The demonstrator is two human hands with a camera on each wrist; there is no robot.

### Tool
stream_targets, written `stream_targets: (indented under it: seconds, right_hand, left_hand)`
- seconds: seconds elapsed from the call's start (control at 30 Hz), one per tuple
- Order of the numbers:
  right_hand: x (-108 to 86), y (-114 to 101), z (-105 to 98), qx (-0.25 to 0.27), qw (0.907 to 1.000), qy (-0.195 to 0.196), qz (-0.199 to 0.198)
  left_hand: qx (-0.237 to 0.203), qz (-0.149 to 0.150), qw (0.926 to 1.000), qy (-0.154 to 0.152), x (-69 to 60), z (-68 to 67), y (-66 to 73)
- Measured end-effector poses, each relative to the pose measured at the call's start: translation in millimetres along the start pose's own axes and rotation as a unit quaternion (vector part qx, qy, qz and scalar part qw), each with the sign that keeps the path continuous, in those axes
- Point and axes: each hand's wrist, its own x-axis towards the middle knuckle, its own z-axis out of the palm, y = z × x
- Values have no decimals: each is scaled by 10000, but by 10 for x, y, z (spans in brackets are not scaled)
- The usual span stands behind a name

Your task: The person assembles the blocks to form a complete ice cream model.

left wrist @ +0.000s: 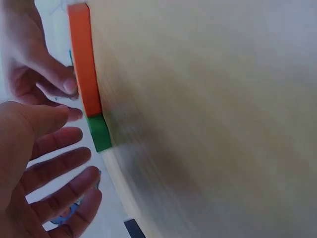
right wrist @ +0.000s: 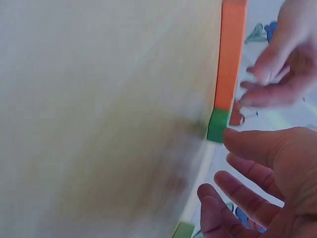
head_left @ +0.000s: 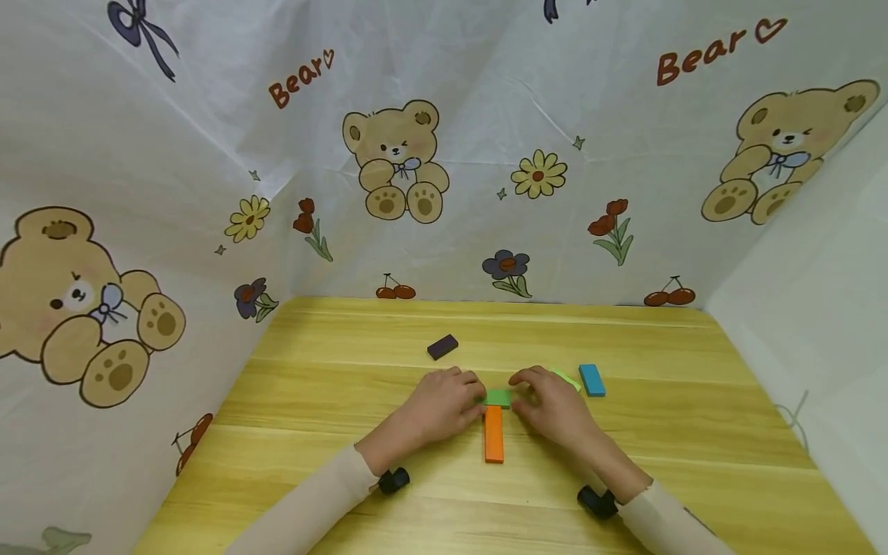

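T-shape laid; outer pcs look unplaced

Head view: I've got the green blk (head_left: 497,398) lying crosswise at the 12 o'clock end of the orange blk (head_left: 494,435), mid-table (head_left: 361,347); my L hand (head_left: 440,401) is at 9 o'clock of the green, R hand (head_left: 555,405) at 3; fingertips are right at both ends, but can't tell from here if they touch. From the orange, the black blk (head_left: 442,347) lies apart at 11; yellow-green blk (head_left: 567,378), partly behind my R hand, and blue blk (head_left: 593,381) sit at 2, blue farther out; so I'd call two pcs joined, three not yet; can't tell how many of those belong.

L wrist view: fingers spread, nothing pinched; green meets the orange's end at approx 6 o'clock, no clear gap, so that join looks done; black shows at the bottom edge.

R wrist view: fingers loosely bent & apart, no pinch; thumb tip overlaps the green's edge, contact unclear; green again at 6 o'clock of orange; alignment looks OK, maybe a nudge left.
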Motion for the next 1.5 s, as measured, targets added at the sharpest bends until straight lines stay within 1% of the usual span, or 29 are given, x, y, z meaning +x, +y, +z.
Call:
stream_targets:
  seconds: [0.13, 0.23, 0.33, 0.43, 0.57, 0.7, 0.8, 0.93, 1.13, 1.5]
  right_hand:
    - [-7, 144, -94, 63, 9996, 270, 9]
    - [-13, 267, -166, -42, 9989, 453, 98]
    - [-39, 376, -244, -193, 9982, 513, 255]
    - [-79, 449, -326, -334, 9976, 472, 370]
    - [-132, 504, -416, -441, 9974, 362, 449]
    - [-170, 543, -459, -565, 9969, 274, 484]
    - [-184, 561, -462, -632, 9965, 236, 496]
    - [-194, 571, -447, -674, 9962, 269, 477]
    - [-209, 593, -447, -745, 9957, 320, 440]
    - [-228, 610, -433, -744, 9954, 335, 496]
  left_hand:
    - [129, -127, 9997, -183, -74, -68, 144]
    - [138, -283, 9990, -324, -125, -95, 233]
    - [142, -402, 9984, -374, -157, -97, 298]
    - [199, -437, 9981, -382, -175, -87, 335]
    - [261, -467, 9976, -432, -191, -65, 345]
    - [144, -578, 9972, -452, -191, -48, 329]
    - [35, -624, 9970, -456, -187, -35, 316]
    - [-10, -601, 9970, -492, -187, -18, 309]
    - [18, -583, 9970, -512, -188, -4, 352]
    - [-206, -701, 9958, -561, -165, -23, 379]
